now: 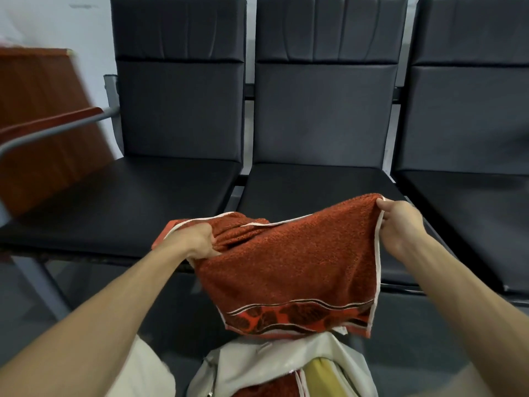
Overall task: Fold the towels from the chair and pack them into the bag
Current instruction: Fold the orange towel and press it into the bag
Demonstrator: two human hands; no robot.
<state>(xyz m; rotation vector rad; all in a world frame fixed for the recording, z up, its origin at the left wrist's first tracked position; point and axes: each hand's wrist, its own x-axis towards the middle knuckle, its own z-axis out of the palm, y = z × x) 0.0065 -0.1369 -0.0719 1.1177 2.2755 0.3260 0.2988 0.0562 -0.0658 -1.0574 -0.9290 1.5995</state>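
Note:
A rust-red towel with white edging and a leaf-patterned border hangs folded in the air in front of the black chairs. My left hand grips its bunched left end. My right hand pinches the upper right corner by the white edge. Directly below the towel stands an open white bag at the bottom of the view. Inside the bag show a yellow towel and a red towel.
A row of black padded chairs stands ahead, their seats bare. A brown wooden panel and a metal armrest with a wooden top are at the left. Grey floor lies under the seats.

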